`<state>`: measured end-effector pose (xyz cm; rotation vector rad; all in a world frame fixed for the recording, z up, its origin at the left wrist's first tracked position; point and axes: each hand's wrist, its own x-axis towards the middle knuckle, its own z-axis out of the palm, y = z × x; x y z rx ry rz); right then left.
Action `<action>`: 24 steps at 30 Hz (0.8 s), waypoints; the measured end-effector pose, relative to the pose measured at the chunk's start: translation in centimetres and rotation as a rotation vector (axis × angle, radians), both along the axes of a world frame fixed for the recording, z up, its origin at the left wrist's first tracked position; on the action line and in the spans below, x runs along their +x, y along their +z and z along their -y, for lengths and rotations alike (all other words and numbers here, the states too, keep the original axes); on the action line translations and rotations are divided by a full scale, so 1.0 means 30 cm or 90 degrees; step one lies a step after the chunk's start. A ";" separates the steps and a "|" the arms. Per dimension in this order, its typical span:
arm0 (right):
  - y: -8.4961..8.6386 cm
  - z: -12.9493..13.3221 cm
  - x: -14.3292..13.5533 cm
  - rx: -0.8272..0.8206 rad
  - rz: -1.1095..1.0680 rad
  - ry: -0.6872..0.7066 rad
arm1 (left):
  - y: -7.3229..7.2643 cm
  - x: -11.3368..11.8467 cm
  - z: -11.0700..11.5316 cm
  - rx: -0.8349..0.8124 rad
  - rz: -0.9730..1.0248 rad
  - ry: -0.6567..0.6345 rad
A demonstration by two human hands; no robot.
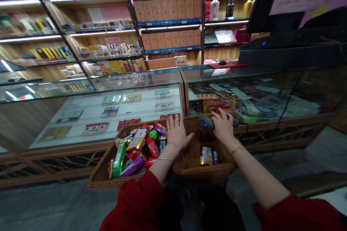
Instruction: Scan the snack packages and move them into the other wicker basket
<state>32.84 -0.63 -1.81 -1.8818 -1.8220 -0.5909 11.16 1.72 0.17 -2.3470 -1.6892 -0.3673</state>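
My left hand (176,132) lies with its fingers stretched out over the right edge of a wicker basket (94,173) full of packaged snacks; nothing is seen in it. A green packet (119,159), a purple packet (135,166) and a red one (153,147) are among them. Wrapped around a dark handheld scanner (206,122) with a small blue light, my right hand (222,125) is above a second wicker basket (189,171). That basket holds a yellow and brown packet (206,156) and a small purple packet (215,157).
Beyond the baskets runs a glass display counter (135,81) with packs inside. A dark monitor (260,3) stands on it at the right, near a red mat (230,65). A cable (288,95) hangs at the right. Shelves of boxes and bottles line the back wall.
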 end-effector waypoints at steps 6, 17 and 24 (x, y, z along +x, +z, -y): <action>-0.006 -0.020 0.052 -0.069 0.038 -0.007 | -0.015 0.060 -0.025 -0.095 -0.088 -0.047; -0.015 -0.062 0.060 -0.195 0.097 -0.044 | -0.068 0.164 -0.097 -0.330 -0.248 -0.130; -0.026 -0.066 0.076 -0.207 0.092 -0.077 | -0.228 0.252 -0.133 -0.419 -0.266 -0.157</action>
